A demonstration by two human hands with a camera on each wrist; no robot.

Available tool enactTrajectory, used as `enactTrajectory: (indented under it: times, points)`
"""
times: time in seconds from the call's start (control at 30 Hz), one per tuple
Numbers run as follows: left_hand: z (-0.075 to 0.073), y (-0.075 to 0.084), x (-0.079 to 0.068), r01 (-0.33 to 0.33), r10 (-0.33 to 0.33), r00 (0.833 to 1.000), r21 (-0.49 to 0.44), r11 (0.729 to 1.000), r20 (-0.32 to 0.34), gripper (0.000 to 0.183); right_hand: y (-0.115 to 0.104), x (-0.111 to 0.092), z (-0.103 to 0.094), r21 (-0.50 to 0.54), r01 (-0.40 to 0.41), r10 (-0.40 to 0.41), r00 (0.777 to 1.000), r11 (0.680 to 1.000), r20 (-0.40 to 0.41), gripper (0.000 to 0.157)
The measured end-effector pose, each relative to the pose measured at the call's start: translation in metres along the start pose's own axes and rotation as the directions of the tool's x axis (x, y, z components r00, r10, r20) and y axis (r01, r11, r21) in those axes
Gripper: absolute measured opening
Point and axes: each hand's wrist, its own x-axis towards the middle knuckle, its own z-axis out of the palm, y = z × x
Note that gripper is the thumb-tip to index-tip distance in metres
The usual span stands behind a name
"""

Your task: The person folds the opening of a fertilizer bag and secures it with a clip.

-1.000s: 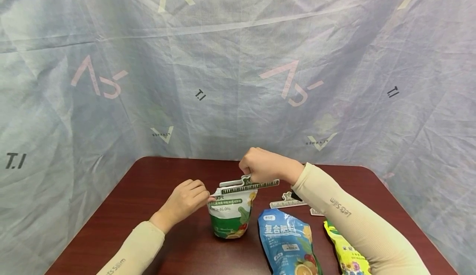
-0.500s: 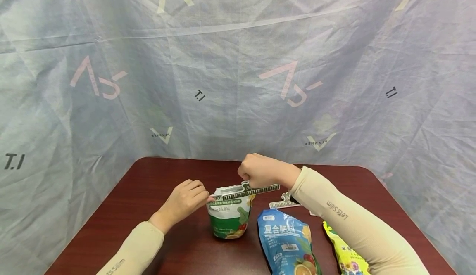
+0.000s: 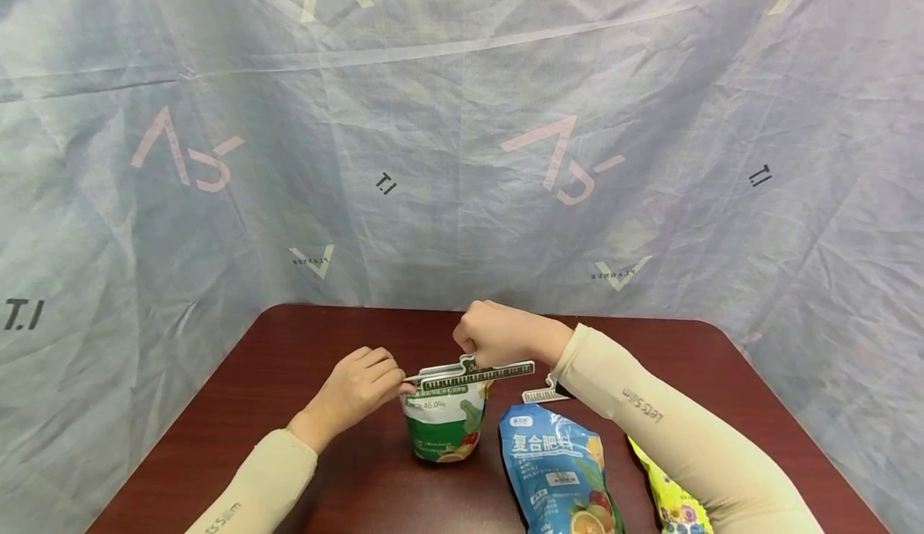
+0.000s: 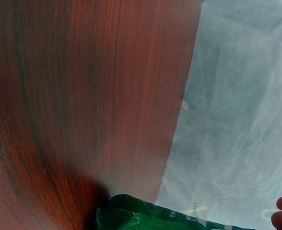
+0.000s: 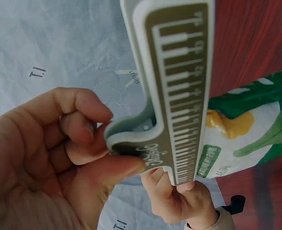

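Observation:
A green-and-white fertilizer bag (image 3: 442, 431) stands upright on the table, its top edge folded flat. My left hand (image 3: 357, 394) pinches the bag's top left corner between thumb and fingers. With thumb and curled fingers, my right hand (image 3: 498, 335) squeezes the handle of a long clip (image 3: 505, 373) with a piano-key pattern. The clip lies across the bag's top edge; whether its jaws press on the bag, I cannot tell. In the right wrist view, the clip (image 5: 184, 96) is large, with the bag (image 5: 251, 132) behind it.
A blue fertilizer bag (image 3: 556, 462) lies to the right of the standing one. Farther right, a yellow bag (image 3: 671, 490) is partly under my right forearm. Another piano-patterned clip (image 3: 543, 394) lies behind the blue bag. A grey cloth (image 3: 447, 221) hangs behind the table.
My right hand has lowered the clip from above the bag onto its top edge, then shifted slightly left. My left hand has stayed on the corner.

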Motion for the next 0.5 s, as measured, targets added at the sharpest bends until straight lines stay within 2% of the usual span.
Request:
enactTrajectory:
  times: [0.5]
  points:
    - [-0.0014,0.0001,-0.0010,0.048,-0.048,0.999,-0.012,0.999,0.011,0.031,-0.0042,0.0092,0.0036,-0.002,-0.014,0.014,1.000,1.000,0.001,0.040]
